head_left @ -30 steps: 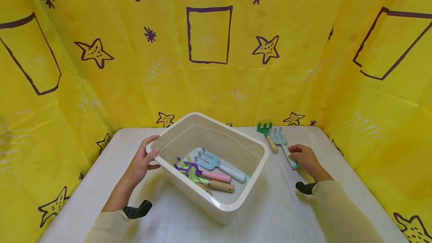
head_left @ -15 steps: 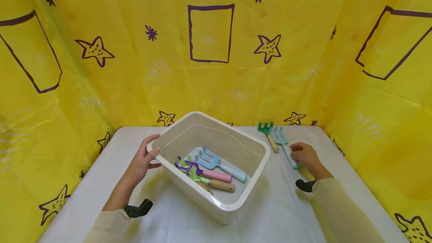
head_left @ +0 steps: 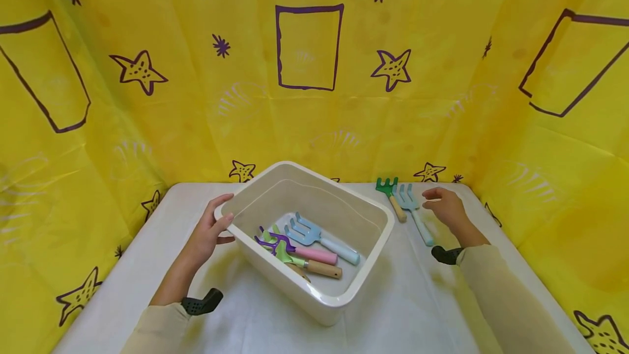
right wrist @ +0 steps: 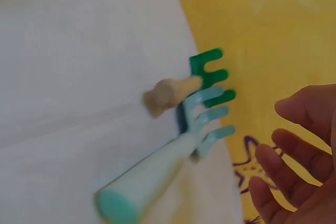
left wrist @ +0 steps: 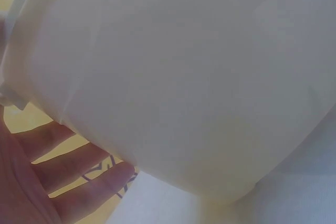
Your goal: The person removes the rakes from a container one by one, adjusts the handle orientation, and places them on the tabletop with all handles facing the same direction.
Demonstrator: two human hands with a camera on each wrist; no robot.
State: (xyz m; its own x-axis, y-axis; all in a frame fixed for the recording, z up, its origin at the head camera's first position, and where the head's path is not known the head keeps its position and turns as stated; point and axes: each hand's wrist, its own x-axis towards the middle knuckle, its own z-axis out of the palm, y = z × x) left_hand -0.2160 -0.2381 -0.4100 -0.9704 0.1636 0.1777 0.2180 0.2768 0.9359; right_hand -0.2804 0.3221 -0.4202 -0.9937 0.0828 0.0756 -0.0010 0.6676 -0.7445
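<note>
Left hand [head_left: 203,236] clasps the white tub [head_left: 275,176] at its nine o'clock rim, fingers lightly curled on the wall. Right hand [head_left: 444,209] hovers spread, holding nothing, just beside the teal fork [head_left: 415,214]; it lies at the tub's three o'clock, tines toward eleven, long axis eleven-to-five, touching the green rake [head_left: 388,190]

We see the tub [head_left: 304,245] at the table's [head_left: 147,234] centre, with several small garden tools [head_left: 304,247] lying inside it on its floor. Our left hand [head_left: 206,236] sits at the tub's nine o'clock, on its rim. At its two o'clock two hand forks [head_left: 403,206] lie side by side on the table before the backdrop [head_left: 304,97], and our right hand [head_left: 444,209] is at their three o'clock.
</note>
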